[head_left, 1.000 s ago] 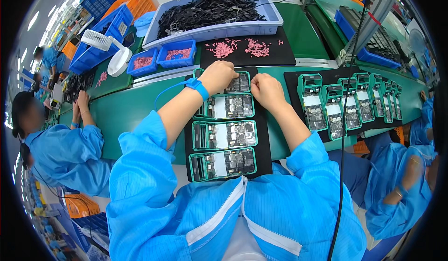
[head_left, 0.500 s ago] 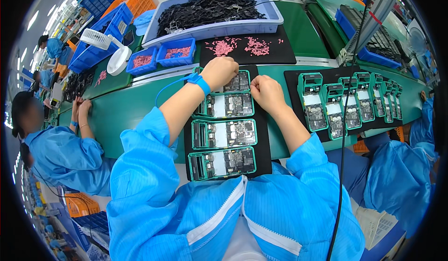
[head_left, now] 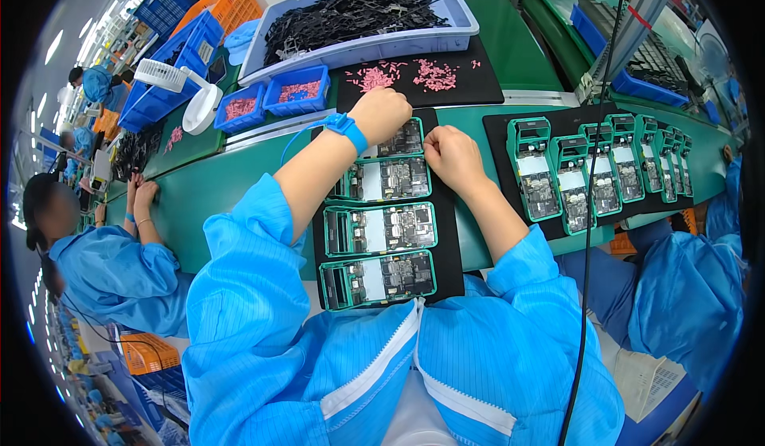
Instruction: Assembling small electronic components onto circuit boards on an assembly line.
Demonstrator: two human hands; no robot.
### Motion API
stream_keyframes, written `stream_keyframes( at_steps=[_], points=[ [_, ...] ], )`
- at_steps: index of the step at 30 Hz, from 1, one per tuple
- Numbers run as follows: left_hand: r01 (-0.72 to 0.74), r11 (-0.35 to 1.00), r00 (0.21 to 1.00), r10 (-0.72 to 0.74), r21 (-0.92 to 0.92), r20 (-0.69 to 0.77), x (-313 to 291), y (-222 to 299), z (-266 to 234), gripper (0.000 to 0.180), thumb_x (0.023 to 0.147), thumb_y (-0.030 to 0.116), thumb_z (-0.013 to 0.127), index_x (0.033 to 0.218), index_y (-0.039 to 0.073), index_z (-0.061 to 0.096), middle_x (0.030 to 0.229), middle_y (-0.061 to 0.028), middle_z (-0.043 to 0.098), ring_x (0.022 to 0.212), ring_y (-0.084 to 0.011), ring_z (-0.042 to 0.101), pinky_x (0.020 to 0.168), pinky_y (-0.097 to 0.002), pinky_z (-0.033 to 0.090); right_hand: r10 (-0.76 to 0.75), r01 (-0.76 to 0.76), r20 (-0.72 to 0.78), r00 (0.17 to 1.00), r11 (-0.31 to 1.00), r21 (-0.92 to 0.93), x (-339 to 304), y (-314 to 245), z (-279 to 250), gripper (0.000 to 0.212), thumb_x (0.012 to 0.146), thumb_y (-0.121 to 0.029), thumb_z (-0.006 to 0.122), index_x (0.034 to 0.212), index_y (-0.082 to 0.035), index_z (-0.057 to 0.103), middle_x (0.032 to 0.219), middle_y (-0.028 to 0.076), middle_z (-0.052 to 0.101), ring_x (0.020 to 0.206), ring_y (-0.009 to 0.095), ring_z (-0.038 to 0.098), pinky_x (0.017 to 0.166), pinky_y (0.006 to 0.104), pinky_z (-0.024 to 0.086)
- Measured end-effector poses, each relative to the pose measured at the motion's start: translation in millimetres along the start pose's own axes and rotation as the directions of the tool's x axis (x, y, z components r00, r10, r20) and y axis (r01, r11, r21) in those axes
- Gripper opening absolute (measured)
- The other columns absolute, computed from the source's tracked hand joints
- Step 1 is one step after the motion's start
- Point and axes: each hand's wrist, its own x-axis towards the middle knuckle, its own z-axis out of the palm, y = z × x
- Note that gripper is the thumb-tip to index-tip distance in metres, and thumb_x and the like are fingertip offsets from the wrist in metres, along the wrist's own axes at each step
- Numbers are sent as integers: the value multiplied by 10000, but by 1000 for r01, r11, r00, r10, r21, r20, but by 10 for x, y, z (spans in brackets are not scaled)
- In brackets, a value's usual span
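On a black mat in front of me, several green-framed devices with bare circuit boards lie in a column; the nearest device shows fully. My left hand, wearing a blue wrist strap, is over the farthest device and hides much of it. Its fingers are curled down and closed; what they pinch is hidden beneath the hand. My right hand is at that device's right edge, thumb and fingers drawn together. Whatever is between them is too small to make out.
Beyond the hands are pink pieces on a dark mat, two small blue bins and a large tub of black parts. More green-framed devices stand at right. A black cable hangs in front. Co-workers sit on both sides.
My left hand has shifted slightly to the right and nearer over the farthest device. My right hand stays at its right edge. The whole view has moved a little.
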Motion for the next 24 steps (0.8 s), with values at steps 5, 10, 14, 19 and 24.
stream_keyframes(
  at_steps=[5, 10, 14, 19, 24],
  points=[
    [-5, 1000, 1000, 6, -11, 8, 29, 11, -17, 81, 662, 69, 655, 732, 63, 696, 800, -119, 681, 800, -275, 669, 707, -371, 543, -6, 6, -13, 1000, 1000, 7, -8, 22, 3, 51, 759, -87, 608, 752, -37, 613, 779, 145, 622, 761, 342, 616, 691, 443, 502],
    [56, 995, 997, -60, -79, -56, -19, -2, 87, 60, 681, 79, 645, 713, 63, 692, 795, -115, 679, 790, -281, 660, 732, -381, 525, -3, 3, -20, 1000, 1000, 16, -9, -3, 0, 53, 759, -88, 616, 752, -36, 615, 776, 145, 621, 760, 341, 616, 692, 441, 503],
    [156, 951, 970, -199, -268, -143, -132, 27, 196, 64, 714, 111, 656, 724, 52, 680, 752, -106, 644, 790, -284, 636, 740, -386, 505, 12, -12, -20, 1000, 1000, 22, -8, -8, 21, 49, 755, -91, 626, 749, -42, 617, 778, 138, 624, 768, 332, 618, 694, 436, 505],
    [174, 934, 955, -237, -311, -177, -134, 73, 176, 77, 742, 115, 637, 717, 55, 678, 746, -99, 635, 789, -276, 623, 756, -384, 488, 18, -18, -9, 1000, 1000, -2, -8, -11, 7, 43, 755, -89, 631, 750, -49, 619, 787, 134, 626, 775, 326, 621, 699, 432, 506],
    [60, 997, 979, -68, -44, -193, -155, 105, 144, 50, 695, 113, 636, 685, 101, 684, 767, -55, 632, 811, -235, 617, 762, -354, 472, 12, -12, 12, 1000, 999, -31, -16, -31, -34, 51, 762, -91, 631, 753, -44, 614, 798, 140, 625, 788, 328, 620, 713, 430, 505]
  ],
)
